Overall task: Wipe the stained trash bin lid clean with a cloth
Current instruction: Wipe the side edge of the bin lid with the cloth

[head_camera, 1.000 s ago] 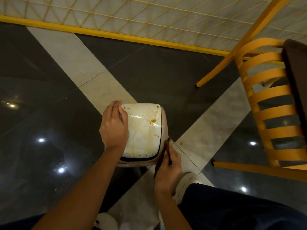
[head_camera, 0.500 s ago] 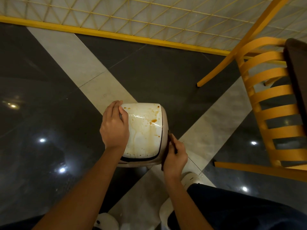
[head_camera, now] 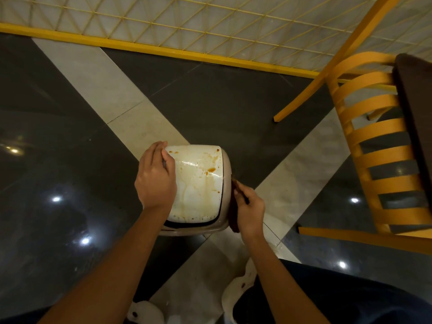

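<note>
White bin lid [head_camera: 196, 190] is showing orange-brown stains; cloth [head_camera: 233, 218] is appearing dark brown, floor [head_camera: 210, 101] dark grey with pale bands, chair [head_camera: 362, 238] yellow.

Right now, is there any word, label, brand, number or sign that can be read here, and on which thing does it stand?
There are none to read.
The trash bin lid shows only brown stains, no label or brand.
The dark cloth in the right hand, the yellow chair, the floor and the grid wall bear no writing either.
</note>
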{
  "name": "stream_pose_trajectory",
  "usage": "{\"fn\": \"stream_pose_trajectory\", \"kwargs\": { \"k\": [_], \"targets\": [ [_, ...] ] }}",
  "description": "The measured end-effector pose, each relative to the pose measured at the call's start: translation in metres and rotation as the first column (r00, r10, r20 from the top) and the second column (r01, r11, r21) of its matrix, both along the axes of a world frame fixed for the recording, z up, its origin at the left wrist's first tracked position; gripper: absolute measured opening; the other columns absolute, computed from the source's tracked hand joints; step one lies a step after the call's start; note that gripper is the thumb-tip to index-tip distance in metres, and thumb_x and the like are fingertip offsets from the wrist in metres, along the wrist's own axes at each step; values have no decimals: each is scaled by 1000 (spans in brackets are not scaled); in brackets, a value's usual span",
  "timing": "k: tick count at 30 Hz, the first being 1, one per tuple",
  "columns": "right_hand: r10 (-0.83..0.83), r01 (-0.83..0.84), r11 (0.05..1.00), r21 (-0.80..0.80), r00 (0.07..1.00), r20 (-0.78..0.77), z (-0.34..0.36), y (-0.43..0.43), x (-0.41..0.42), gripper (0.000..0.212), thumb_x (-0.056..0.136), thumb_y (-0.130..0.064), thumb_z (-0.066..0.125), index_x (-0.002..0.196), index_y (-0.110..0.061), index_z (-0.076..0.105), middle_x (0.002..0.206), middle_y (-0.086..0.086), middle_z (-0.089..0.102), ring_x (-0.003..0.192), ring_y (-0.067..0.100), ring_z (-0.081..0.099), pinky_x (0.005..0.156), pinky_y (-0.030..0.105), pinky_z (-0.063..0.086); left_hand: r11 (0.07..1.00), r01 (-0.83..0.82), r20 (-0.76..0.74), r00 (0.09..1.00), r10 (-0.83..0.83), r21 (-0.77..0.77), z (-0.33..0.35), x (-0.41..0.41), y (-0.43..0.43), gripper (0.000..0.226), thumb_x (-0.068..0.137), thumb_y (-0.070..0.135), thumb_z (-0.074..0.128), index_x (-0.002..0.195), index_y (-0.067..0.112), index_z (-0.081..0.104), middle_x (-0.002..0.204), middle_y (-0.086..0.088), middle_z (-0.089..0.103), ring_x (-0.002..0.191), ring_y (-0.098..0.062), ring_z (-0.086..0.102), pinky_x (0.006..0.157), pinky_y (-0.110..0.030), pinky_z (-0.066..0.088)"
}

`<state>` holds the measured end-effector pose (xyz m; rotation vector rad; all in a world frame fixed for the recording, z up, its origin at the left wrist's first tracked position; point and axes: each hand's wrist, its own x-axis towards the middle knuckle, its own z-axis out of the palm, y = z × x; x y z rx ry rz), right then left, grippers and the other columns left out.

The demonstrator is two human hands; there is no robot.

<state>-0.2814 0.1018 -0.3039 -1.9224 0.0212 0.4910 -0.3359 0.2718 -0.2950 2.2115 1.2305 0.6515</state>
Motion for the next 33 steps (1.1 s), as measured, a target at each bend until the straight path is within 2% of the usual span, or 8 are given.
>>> {"fn": "stream_pose_trajectory", "kwargs": {
  "k": [6,12,16,20,24,28,30,33],
  "targets": [
    [-126,125,992,27,989,75,-3,-9,-40,35,91,-2,50,106,-32,59,103,-18,61,99,-8,55,91,16,44,998,53,-5,999,-53,46,0,-2,-3,35,97,25,36,116,13,63,119,-4,62,109,-20,59,79,-34,51],
    [-74,72,996,52,997,29,7,3,-7,33,92,-3,50,109,-29,62,106,-9,63,101,2,58,93,23,47,997,59,-15,998,-58,53,0,-3,-2,35,97,24,36,115,13,63,118,-4,63,108,-19,59,77,-33,51],
    [-85,77,995,66,986,141,21,4,-22,37,91,1,50,110,-29,61,111,-8,61,105,-6,55,91,10,44,997,61,-16,998,-61,39,0,-3,-1,34,97,24,37,117,13,62,120,-4,62,109,-20,58,79,-34,51],
    [-141,130,988,81,978,152,23,-5,-59,39,89,7,50,109,-25,59,109,-12,59,102,-18,51,85,0,39,998,63,-22,998,-62,27,1,-4,-2,32,97,23,39,118,12,61,120,-5,62,110,-21,58,80,-34,51],
    [-97,94,995,27,977,192,21,8,-27,34,91,1,50,111,-24,63,110,-7,61,98,-11,54,91,8,44,999,46,-17,999,-46,13,1,-3,-2,34,97,25,37,118,13,62,121,-4,62,110,-20,58,81,-34,50],
    [29,-26,1000,-17,971,236,26,21,5,30,91,-1,51,114,-14,65,108,-11,59,98,-9,54,91,8,43,999,-40,-2,999,40,-38,1,0,-1,37,97,27,35,118,13,61,121,-6,61,111,-22,57,80,-37,51],
    [22,-18,1000,-21,972,233,28,16,-3,31,91,-1,51,115,-16,64,106,-15,58,98,-12,53,90,6,42,1000,-6,-11,1000,5,-12,0,-1,-1,36,97,27,36,118,12,61,120,-7,62,110,-23,58,79,-37,51],
    [-26,30,999,-14,974,227,25,9,-20,32,91,1,50,115,-15,64,108,-10,59,98,-11,53,89,5,42,999,32,-13,999,-31,25,-2,-3,0,35,97,25,37,116,12,63,119,-6,63,108,-22,59,80,-35,51]
  ]
}}
